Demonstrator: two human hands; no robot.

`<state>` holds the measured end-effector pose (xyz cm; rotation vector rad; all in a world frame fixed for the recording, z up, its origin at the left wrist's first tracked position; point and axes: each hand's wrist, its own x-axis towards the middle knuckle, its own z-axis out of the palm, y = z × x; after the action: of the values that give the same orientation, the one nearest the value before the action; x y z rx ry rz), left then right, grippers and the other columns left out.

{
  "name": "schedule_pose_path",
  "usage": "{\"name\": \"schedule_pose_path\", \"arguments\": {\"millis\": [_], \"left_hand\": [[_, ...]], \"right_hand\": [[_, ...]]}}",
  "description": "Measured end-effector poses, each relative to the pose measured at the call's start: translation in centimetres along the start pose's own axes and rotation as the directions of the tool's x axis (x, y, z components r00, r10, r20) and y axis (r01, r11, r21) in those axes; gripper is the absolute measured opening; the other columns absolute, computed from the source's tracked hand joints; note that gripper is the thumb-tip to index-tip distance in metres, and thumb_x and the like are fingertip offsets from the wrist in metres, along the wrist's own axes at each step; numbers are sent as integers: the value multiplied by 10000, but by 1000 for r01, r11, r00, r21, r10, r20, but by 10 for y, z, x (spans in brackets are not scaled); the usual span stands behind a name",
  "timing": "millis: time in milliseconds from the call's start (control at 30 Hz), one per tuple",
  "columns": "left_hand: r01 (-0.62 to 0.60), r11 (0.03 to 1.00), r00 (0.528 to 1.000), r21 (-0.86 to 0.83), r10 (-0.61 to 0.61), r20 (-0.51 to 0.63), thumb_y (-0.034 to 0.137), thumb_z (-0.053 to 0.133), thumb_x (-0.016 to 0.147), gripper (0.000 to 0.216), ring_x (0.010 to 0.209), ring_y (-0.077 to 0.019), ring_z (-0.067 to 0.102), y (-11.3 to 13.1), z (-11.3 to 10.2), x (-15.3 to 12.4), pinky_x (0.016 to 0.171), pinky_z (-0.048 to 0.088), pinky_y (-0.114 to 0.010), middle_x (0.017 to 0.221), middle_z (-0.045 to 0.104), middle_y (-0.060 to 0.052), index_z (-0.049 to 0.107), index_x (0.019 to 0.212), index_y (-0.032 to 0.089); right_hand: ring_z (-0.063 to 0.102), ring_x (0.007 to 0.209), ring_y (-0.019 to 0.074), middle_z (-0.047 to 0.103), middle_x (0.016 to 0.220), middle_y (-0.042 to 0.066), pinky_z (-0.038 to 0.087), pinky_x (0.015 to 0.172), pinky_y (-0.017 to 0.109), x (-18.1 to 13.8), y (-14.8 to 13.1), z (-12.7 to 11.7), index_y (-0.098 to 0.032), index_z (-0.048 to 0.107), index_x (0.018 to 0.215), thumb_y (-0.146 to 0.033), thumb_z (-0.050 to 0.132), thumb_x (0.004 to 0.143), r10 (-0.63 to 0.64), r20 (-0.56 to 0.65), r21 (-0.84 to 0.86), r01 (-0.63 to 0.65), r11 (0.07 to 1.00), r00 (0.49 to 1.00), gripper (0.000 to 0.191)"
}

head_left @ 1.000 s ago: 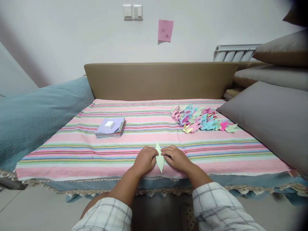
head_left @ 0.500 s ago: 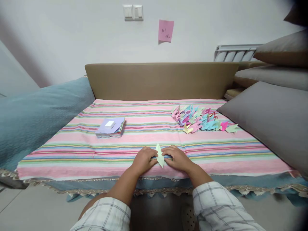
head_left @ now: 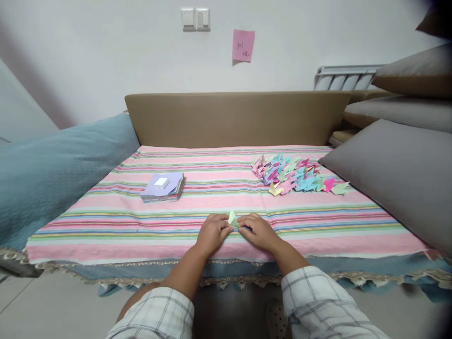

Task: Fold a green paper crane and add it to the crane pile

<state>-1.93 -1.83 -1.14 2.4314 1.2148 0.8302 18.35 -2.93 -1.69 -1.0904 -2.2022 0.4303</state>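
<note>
A small pale green piece of folded paper (head_left: 233,220) is held just above the striped cloth, near its front edge. My left hand (head_left: 213,234) pinches its left side between thumb and fingers. From the other side my right hand (head_left: 257,230) grips the right edge the same way. The paper's upper part rises to a point, and its lower part is folded up; the fingertips cover both its sides.
Several folded paper cranes (head_left: 293,174) in mixed colours lie in a cluster at back right. To the left is a stack of coloured paper squares (head_left: 155,190) with a small white block (head_left: 161,183) on top. Grey cushions (head_left: 395,174) border the right, a blue bolster (head_left: 70,165) the left.
The lower half of the green paper, which pointed down toward me, has been folded up, so the paper looks shorter. Both hands keep their places with slightly shifted fingers.
</note>
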Motion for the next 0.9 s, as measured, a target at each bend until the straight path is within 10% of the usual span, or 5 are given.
{"name": "schedule_pose_path", "arguments": {"millis": [900], "left_hand": [[342,935,932,96,-324,-163,352,643,704,162,1115,-285,465,12,8,4,941,362,-435,1171,622,-54,707,627,224]], "right_hand": [[541,812,198,640,805,25,394,705,292,7,-10,25,-221,577,858,-284,523,818,324,-243,-4,-334,942,915,92]]}}
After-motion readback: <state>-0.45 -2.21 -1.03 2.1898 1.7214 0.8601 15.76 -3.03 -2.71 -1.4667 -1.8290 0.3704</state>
